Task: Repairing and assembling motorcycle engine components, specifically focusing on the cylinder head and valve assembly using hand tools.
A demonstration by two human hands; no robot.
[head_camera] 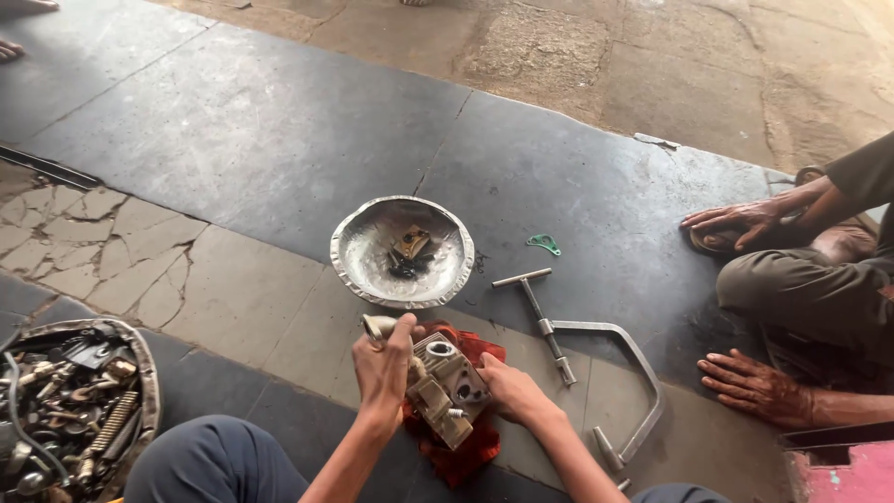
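Hands meet over a red rag [463, 438] on the stone floor [242, 298]: left hand [384, 365] closed around a tool handle [375, 326], right hand [507, 391] braces the metal engine part [447, 387] lying between them, long axis running toward the wearer

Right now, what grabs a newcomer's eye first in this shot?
At bottom centre, the left hand and right hand work on a pale metal engine part over a red rag. Just beyond it sits a dented metal bowl with small parts inside, with a T-handle wrench to its right. A second person's hands rest on the floor at far right.
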